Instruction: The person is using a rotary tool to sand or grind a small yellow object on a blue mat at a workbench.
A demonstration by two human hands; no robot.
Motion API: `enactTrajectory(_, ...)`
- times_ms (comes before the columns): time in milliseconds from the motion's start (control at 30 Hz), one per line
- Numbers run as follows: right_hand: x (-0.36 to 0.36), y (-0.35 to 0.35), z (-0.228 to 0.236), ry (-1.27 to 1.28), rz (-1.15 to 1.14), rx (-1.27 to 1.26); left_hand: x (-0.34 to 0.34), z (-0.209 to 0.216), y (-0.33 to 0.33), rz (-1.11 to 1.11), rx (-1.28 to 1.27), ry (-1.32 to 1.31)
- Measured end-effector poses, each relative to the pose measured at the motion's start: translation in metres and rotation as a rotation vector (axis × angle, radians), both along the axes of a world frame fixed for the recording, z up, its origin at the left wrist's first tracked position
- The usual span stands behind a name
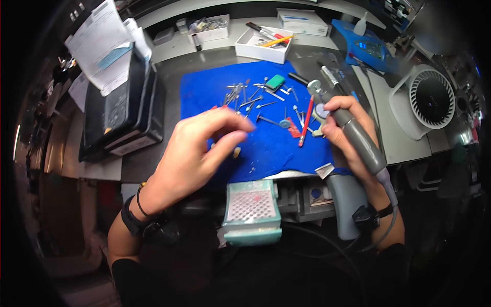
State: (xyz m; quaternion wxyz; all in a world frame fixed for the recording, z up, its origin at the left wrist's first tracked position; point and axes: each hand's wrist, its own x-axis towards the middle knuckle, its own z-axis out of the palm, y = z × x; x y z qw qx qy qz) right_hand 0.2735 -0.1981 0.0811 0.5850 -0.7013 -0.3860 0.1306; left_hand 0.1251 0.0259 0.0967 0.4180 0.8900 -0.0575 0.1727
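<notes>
Though aslant, grey handpiece (361, 141) forward-left.

Lit digits (362, 45) glow on the blue control box (369, 50) beyond the right hand (353, 120). Papers (99, 48) and a label (135, 145) on the black case (117, 110), left of the left hand (192, 148), bear print too small to read.

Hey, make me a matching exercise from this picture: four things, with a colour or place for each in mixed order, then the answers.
Things:
1. Papers
2. Handheld tool
3. Cloth
4. Small block

Colour or place:
A. Blue
B. Green
C. On the black box at left
D. Gripped in the right hand

Pairs: 1-C, 2-D, 3-A, 4-B
</notes>
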Motion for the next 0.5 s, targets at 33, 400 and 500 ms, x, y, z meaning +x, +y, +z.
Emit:
enactTrajectory(33, 0.001, -0.002, -0.001, -0.02, 0.019, 0.013, -0.001, -0.009, 0.006, 0.06, 0.061, -0.017)
enactTrajectory(400, -0.019, 0.006, -0.016, 0.349, 0.2, 0.268, -0.013, -0.036, 0.009, 0.055, 0.208, -0.044)
enactTrajectory(500, -0.018, 0.007, -0.014, 0.26, 0.158, 0.337, -0.019, -0.036, -0.001, 0.081, -0.025, -0.09)
